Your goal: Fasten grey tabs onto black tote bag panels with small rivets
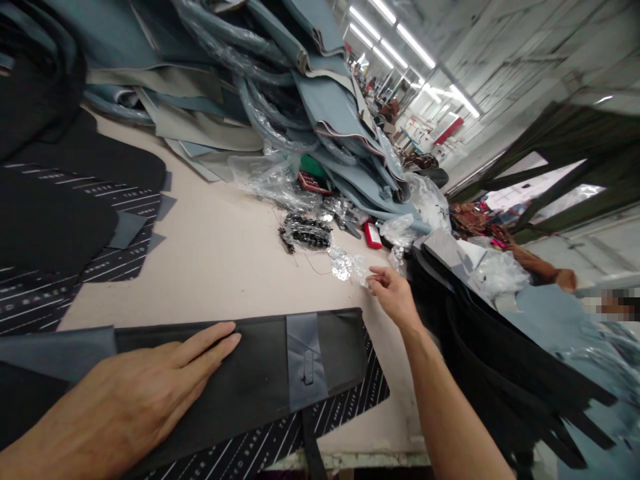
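Observation:
My left hand point(145, 383) lies flat, fingers stretched out, on a long black panel point(250, 360). Across that panel runs a grey-blue strip point(303, 357) with a small slot-shaped opening marked on it. Black lining with white stripes and lettering point(350, 407) shows beneath the panel. Farther right, my right hand point(393, 293) has its fingers bent in at the edge of a clear plastic bag with shiny silver discs point(343, 263). What its fingertips hold, if anything, is too small to make out. A plastic-wrapped bundle of small black parts point(307, 232) lies just beyond the discs.
Blue-grey sheets in plastic point(330, 100) are piled along the back. Black cut pieces point(50, 220) with striped lining lie at left. A red calculator point(314, 182) and a small red-and-white box point(373, 235) sit near the pile. Black panels point(490, 347) are stacked at right.

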`<action>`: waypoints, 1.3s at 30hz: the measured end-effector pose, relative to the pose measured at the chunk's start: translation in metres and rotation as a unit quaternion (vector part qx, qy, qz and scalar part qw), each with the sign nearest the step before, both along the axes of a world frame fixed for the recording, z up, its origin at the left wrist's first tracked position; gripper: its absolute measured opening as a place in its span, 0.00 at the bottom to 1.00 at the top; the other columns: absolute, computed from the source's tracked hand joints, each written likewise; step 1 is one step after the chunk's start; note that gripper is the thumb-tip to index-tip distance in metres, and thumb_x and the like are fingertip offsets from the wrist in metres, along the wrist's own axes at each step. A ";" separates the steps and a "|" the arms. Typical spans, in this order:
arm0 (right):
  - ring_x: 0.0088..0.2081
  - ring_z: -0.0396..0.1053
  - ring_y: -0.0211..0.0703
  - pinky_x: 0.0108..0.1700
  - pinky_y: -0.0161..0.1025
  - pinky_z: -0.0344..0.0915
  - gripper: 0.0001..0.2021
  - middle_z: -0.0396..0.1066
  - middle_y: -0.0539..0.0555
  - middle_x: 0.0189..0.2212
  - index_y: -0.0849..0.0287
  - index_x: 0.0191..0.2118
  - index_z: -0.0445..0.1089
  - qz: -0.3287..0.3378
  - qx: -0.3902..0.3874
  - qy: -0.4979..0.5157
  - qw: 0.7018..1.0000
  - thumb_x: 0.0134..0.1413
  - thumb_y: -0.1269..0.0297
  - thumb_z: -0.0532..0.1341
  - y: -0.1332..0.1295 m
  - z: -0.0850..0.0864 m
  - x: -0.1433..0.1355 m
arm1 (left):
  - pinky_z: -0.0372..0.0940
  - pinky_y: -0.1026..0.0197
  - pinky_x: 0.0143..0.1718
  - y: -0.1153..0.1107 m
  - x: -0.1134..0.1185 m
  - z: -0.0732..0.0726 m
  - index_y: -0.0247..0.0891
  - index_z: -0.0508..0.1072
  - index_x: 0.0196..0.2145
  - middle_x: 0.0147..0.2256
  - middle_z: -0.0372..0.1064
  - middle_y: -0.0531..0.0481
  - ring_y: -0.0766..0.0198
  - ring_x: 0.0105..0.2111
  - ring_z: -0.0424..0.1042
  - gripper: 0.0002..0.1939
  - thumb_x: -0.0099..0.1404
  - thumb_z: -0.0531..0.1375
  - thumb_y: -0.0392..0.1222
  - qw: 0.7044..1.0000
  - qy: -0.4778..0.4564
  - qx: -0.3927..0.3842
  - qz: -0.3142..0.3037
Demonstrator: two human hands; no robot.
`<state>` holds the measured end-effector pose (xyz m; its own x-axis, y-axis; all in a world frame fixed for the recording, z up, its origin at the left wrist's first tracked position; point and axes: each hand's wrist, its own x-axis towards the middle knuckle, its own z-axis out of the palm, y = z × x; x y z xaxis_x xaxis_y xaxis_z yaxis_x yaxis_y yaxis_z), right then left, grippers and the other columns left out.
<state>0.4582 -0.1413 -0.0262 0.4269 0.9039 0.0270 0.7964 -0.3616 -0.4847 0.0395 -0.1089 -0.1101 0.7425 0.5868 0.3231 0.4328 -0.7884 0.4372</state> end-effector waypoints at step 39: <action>0.37 0.77 0.42 0.43 0.40 0.72 0.09 0.80 0.50 0.35 0.55 0.42 0.76 0.260 -0.088 0.157 0.949 0.55 0.71 0.62 0.023 -0.004 -0.205 | 0.69 0.54 0.27 -0.003 0.009 0.046 0.37 0.68 0.57 0.50 0.72 0.48 0.60 0.31 0.75 0.17 0.72 0.54 0.36 0.992 0.121 0.022 -0.031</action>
